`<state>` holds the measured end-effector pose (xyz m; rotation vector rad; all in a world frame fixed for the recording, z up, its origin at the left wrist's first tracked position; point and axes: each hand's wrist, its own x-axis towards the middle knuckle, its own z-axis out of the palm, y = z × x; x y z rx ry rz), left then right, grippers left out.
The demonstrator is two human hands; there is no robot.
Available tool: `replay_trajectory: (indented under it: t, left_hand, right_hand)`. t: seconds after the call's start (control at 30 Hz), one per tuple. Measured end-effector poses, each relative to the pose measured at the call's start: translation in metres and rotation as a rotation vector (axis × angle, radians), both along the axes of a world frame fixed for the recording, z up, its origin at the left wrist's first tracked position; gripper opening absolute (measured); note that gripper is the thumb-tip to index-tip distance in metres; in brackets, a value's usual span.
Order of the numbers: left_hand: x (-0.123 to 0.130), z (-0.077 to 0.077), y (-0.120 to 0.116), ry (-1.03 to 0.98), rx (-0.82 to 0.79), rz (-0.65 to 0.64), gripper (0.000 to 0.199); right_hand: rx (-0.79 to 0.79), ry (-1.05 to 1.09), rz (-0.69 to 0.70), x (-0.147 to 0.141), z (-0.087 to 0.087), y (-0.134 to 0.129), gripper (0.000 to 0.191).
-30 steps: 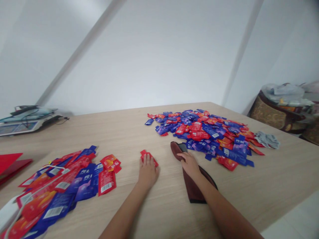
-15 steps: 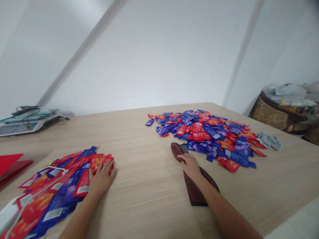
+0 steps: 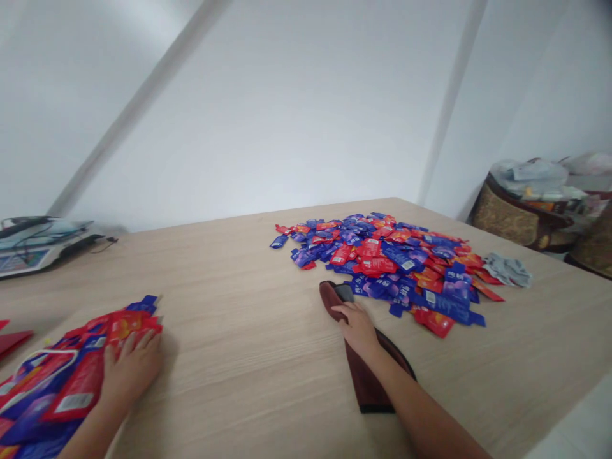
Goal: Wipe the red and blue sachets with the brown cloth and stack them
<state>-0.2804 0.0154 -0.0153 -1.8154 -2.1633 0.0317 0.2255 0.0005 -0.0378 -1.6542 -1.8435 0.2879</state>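
Note:
My left hand [image 3: 132,366] lies flat over the right end of a heap of red and blue sachets [image 3: 79,389], its fingers stretched out on a red one. A white cord or strap loop [image 3: 64,352] lies across this heap. My right hand [image 3: 359,328] rests on a dark maroon piece with black edging [image 3: 366,376], perhaps a fabric pouch, fingers curled over its narrower part. Something flat and grey [image 3: 344,293] shows at its far end. Just beyond is a larger spread of red and blue sachets [image 3: 382,255].
A flat scale-like device [image 3: 38,252] with cables on top stands at the back left. A red folded item [image 3: 14,341] lies at the left edge. Grey crumpled cloth [image 3: 507,269] sits right of the big pile. Beyond the table [image 3: 229,268], a patterned chair [image 3: 504,213] holds bags.
My left hand and the sachet heap under it have shifted left and nearer in the picture; the heap looks bunched closer. My right hand stays on the maroon piece. The view has turned slightly right.

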Motion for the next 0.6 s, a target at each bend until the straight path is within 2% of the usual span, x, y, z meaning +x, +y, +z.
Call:
replay_trajectory:
  t: [0.07,0.17,0.3,0.4,0.47,0.53,0.6]
  left_hand:
    - [0.022,-0.005,0.009,0.104,0.017,-0.025,0.043]
    - [0.077,-0.017,0.035,0.163,0.053,-0.121,0.049]
    - [0.181,-0.026,0.087,-0.067,0.077,-0.286,0.053]
    - [0.26,-0.023,0.13,-0.263,0.024,-0.392,0.056]
    - [0.302,-0.017,0.155,-0.353,-0.015,-0.448,0.059]
    - [0.33,-0.014,0.175,-0.381,-0.074,-0.511,0.06]
    - [0.343,-0.015,0.185,-0.364,-0.134,-0.552,0.06]
  right_hand:
    - [0.004,0.006,-0.007,-0.001,-0.001,0.001,0.044]
    - [0.018,0.024,-0.014,-0.002,-0.001,0.002,0.044]
    - [0.026,0.042,-0.03,-0.003,0.0,0.005,0.043]
    - [0.024,0.072,-0.044,-0.004,0.001,0.007,0.042]
    - [0.014,0.093,-0.049,-0.003,0.002,0.008,0.041]
    - [0.007,0.115,-0.051,-0.003,0.002,0.009,0.042]
    - [0.005,0.137,-0.052,-0.003,0.001,0.011,0.042]
